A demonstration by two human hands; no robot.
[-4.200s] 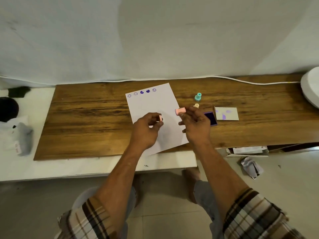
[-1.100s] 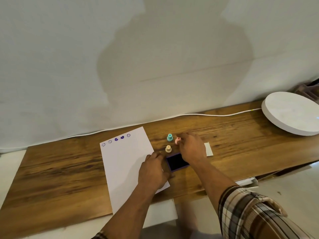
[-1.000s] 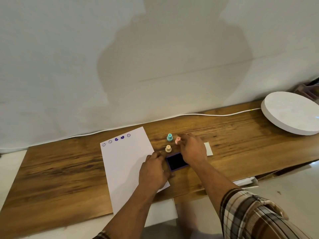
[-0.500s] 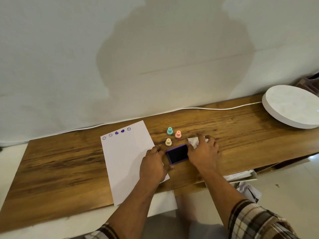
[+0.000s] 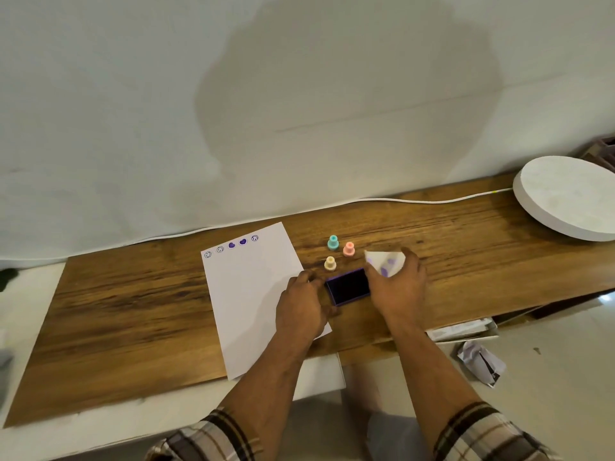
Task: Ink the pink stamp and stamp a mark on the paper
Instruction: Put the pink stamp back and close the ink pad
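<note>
Pink stamp (image 5: 348, 249) stands upright on the table (image 5: 133, 304), toward the back edge, untouched, beside a teal stamp (image 5: 332, 242) and a cream stamp (image 5: 330, 263). Paper (image 5: 253, 294) is pinned flat under the left hand (image 5: 301, 309), fingers curled loosely, gripping nothing. Open ink pad (image 5: 349, 286) lies between both hands. Ink-stained lid (image 5: 384, 262) is pinched by the right hand (image 5: 397, 284). 5 marks are seen along the paper's far edge.

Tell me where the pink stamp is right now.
The pink stamp stands upright on the wooden table, untouched, right of the teal stamp, beyond the ink pad.
</note>
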